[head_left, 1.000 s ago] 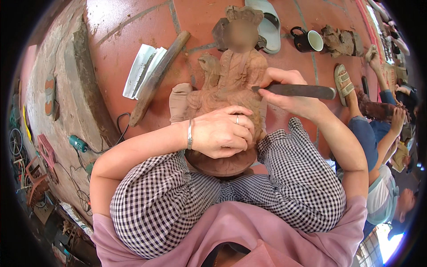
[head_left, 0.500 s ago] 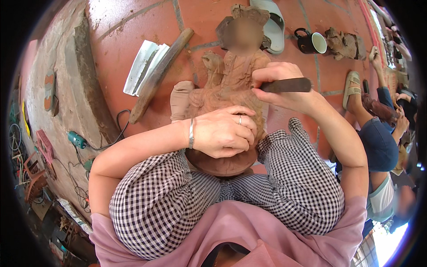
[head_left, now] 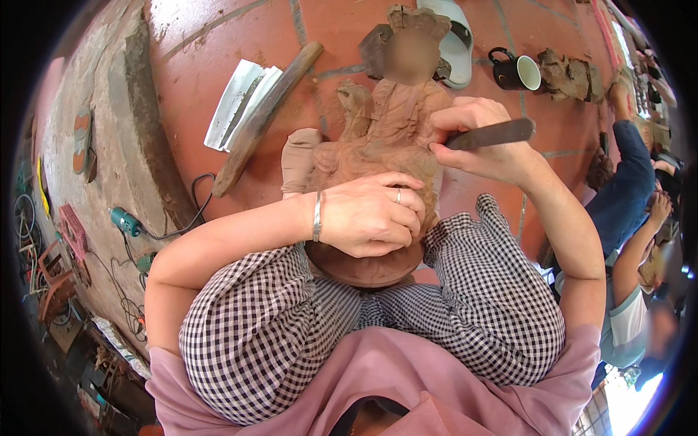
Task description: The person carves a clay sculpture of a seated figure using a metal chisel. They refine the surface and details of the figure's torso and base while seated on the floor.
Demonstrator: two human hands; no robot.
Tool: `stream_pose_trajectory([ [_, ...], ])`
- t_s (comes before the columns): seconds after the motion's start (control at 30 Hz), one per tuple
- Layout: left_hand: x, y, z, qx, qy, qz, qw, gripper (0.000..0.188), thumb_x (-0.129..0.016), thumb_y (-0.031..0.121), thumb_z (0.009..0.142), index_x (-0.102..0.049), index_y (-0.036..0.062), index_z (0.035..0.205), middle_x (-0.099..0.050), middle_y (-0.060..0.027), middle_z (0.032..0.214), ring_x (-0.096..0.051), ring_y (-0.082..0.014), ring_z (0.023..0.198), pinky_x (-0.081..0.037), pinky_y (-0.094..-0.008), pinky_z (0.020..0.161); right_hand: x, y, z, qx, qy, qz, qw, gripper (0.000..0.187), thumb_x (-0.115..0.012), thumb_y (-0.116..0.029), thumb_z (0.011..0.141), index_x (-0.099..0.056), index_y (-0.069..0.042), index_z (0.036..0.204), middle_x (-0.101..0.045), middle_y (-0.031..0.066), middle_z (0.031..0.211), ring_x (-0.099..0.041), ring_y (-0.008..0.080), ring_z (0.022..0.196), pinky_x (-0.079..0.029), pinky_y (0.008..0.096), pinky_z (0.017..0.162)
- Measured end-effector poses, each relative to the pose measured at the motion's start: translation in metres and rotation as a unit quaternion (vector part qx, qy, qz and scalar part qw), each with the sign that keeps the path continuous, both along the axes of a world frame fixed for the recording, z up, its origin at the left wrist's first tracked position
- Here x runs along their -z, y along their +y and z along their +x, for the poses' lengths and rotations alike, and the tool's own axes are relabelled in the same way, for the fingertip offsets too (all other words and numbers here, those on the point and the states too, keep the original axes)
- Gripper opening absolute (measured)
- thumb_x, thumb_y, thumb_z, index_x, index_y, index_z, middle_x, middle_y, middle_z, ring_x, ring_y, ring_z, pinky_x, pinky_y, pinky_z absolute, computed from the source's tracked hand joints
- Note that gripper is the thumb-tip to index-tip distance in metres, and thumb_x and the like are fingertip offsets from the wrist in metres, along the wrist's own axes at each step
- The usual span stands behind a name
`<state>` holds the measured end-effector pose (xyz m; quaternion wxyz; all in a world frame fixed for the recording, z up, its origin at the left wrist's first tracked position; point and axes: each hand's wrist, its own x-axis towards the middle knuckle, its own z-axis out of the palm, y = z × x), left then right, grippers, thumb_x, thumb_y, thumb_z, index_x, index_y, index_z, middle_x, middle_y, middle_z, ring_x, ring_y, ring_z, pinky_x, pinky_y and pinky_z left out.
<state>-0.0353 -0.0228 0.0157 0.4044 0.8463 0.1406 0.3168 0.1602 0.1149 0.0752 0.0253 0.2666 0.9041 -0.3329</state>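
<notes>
Clay figure (head_left: 385,138) upright between the knees, base resting on the checked trousers (head_left: 480,298). Left hand (head_left: 371,214) wrapped over the lower front, fingers curled and pressing on the clay, ring and bracelet showing. Right hand (head_left: 476,142) closed around a flat dark tool (head_left: 491,134), blade end hidden at the figure's upper right side, handle sticking out to the right. Looks like fine shaping on the shoulder area. Best done with short, shallow strokes, the tool held low against the surface, the left hand bracing directly opposite the pressure so the figure cannot rock. Soft clay likely to dent under a hard squeeze, so a light hold. Mug (head_left: 518,71), wooden bat (head_left: 265,116) and clay lump (head_left: 571,76) lying apart on the red floor (head_left: 189,87).
</notes>
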Motion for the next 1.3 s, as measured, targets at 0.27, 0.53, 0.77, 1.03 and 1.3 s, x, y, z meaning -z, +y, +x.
stream_pose_trajectory([
  [0.27,-0.001,0.001,0.000,0.002,0.002,-0.005,1.000,0.013,-0.070,0.012,0.076,-0.070,0.0079,0.089,-0.067,0.0002,0.101,-0.059,-0.0189,0.109,-0.039,-0.0505,0.111,0.003,-0.001,0.002,0.013,0.012,-0.010,1.000,0.014,-0.067,-0.018,0.074,-0.058,-0.007,0.071,-0.061,0.0054,0.065,-0.060,0.0273,0.066,-0.048,0.0394,0.062],
  [0.53,-0.003,0.001,0.000,0.002,0.001,-0.007,1.000,0.013,-0.070,0.013,0.076,-0.070,0.0079,0.088,-0.067,0.0004,0.101,-0.059,-0.0189,0.108,-0.038,-0.0502,0.111,0.009,-0.003,0.006,-0.006,0.051,0.006,0.999,0.015,-0.069,-0.016,0.073,-0.058,-0.007,0.073,-0.061,0.0060,0.065,-0.060,0.0287,0.066,-0.048,0.0405,0.061],
  [0.77,0.000,0.001,0.001,0.003,0.004,-0.005,1.000,0.012,-0.070,0.012,0.076,-0.070,0.0085,0.088,-0.066,0.0009,0.101,-0.058,-0.0186,0.108,-0.038,-0.0499,0.111,-0.005,-0.009,0.028,0.151,0.052,-0.117,0.980,0.016,-0.069,-0.012,0.080,-0.057,-0.002,0.077,-0.060,0.0055,0.069,-0.057,0.0180,0.062,-0.045,0.0334,0.058],
  [1.03,-0.005,0.002,0.002,-0.003,0.005,-0.017,1.000,0.006,-0.069,0.011,0.076,-0.068,0.0091,0.082,-0.066,0.0015,0.095,-0.059,-0.0183,0.106,-0.038,-0.0483,0.111,0.029,-0.036,0.044,0.313,0.070,-0.112,0.940,0.022,-0.074,-0.022,0.086,-0.066,-0.001,0.089,-0.065,0.0074,0.100,-0.063,0.0186,0.088,-0.050,0.0321,0.078],
  [1.3,-0.009,0.005,-0.001,0.007,0.023,-0.015,1.000,0.013,-0.072,0.010,0.076,-0.070,0.0100,0.089,-0.067,0.0020,0.101,-0.060,-0.0176,0.107,-0.039,-0.0502,0.110,0.038,-0.045,0.045,0.315,0.105,-0.175,0.927,0.017,-0.071,-0.019,0.089,-0.070,-0.002,0.091,-0.060,0.0128,0.127,-0.061,0.0246,0.110,-0.048,0.0362,0.094],
])
